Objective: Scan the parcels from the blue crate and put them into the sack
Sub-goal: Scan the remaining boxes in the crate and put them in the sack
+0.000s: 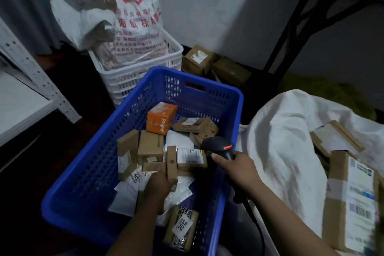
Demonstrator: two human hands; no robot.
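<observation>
Dim storeroom floor | blue crate [133,102] holds parcels [150,145] | left hand [159,185] fingers clasp narrow carton [172,162] low, inside crate | right hand [239,170] grasps scanner [219,146] | carton likely light, stiff: pinch its broad faces | sack [280,131] just right

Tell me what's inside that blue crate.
The blue crate holds brown cardboard parcels, an orange box and white mailer bags; the left hand reaches among them. The right hand holds a scanner. Anything under the pile is covered.

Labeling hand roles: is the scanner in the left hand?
No, the right hand grips the scanner over the blue crate, while the left hand is down among the parcels.
</observation>
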